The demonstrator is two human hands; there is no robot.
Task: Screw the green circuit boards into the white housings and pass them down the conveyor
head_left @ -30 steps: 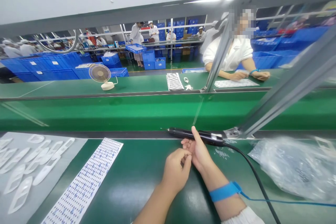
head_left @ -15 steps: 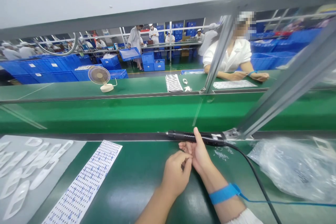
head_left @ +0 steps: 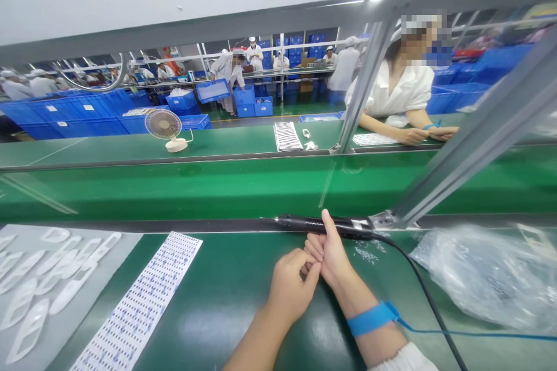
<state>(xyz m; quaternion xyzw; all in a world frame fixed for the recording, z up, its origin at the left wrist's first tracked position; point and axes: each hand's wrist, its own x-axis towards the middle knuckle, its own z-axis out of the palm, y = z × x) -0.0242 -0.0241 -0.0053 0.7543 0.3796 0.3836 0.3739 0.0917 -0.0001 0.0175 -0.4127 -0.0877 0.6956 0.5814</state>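
My left hand (head_left: 290, 287) is curled against the fingers of my right hand (head_left: 331, 258), and anything between them is hidden. My right thumb rises across a black corded electric hand tool (head_left: 304, 223) lying along the far edge of the green bench. A black cord (head_left: 429, 295) runs from the tool toward the bottom right. A blue antistatic wrist strap (head_left: 372, 319) circles my right wrist. Small white bits (head_left: 366, 253) lie just right of my right hand.
To the left lie a printed label sheet (head_left: 139, 301) and a grey mat (head_left: 117, 243) with white plastic pieces. A clear plastic bag (head_left: 487, 278) sits right. A metal post (head_left: 470, 151) slants up. Across the bench, a co-worker (head_left: 391, 93) sits beyond a small fan (head_left: 163, 127) and blue crates (head_left: 78, 116).
My hands have shifted slightly closer together near the tool. The co-worker opposite has moved their forearms and hands together. A standing worker at the back has lowered a blue crate.
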